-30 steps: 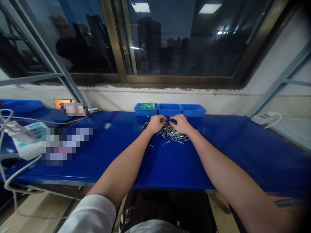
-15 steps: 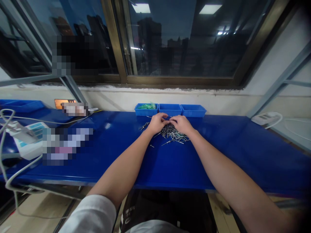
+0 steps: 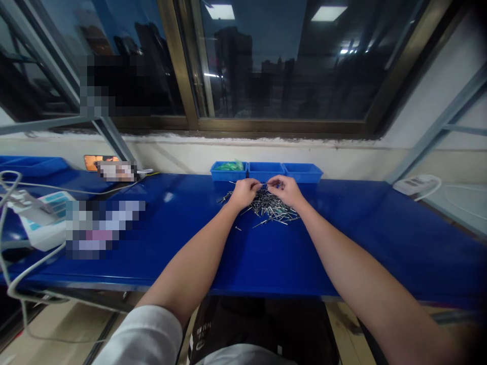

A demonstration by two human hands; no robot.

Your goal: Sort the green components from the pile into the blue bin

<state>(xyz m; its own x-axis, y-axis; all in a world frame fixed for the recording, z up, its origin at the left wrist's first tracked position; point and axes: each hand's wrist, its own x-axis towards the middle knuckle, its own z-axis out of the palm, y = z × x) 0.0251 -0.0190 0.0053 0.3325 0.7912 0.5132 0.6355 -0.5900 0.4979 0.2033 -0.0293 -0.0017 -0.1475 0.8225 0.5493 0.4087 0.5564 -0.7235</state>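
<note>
A loose pile of thin metal rivet-like pins [image 3: 271,207] lies on the blue table. Over its far left edge, my left hand [image 3: 246,192] is closed in a pinch. My right hand [image 3: 284,189] is pinched too, just to the right, above the pile's far side. Between the two sets of fingertips a thin metal pin [image 3: 265,184] shows; both hands appear to hold it. One small pin [image 3: 238,228] lies apart, nearer the front. Behind the hands stand a blue bin with green bags [image 3: 230,172] and two more blue bins [image 3: 266,171].
At the left are a white device [image 3: 47,223] with cables, a propped-up phone [image 3: 99,163] and a blue tray [image 3: 36,166]. A white device [image 3: 413,185] with a cable sits at the back right. Metal frame posts rise on both sides.
My right hand has moved slightly up and away from my left hand. The gap between the fingertips is wider, with a thin pin showing across it. My left hand has barely moved.
</note>
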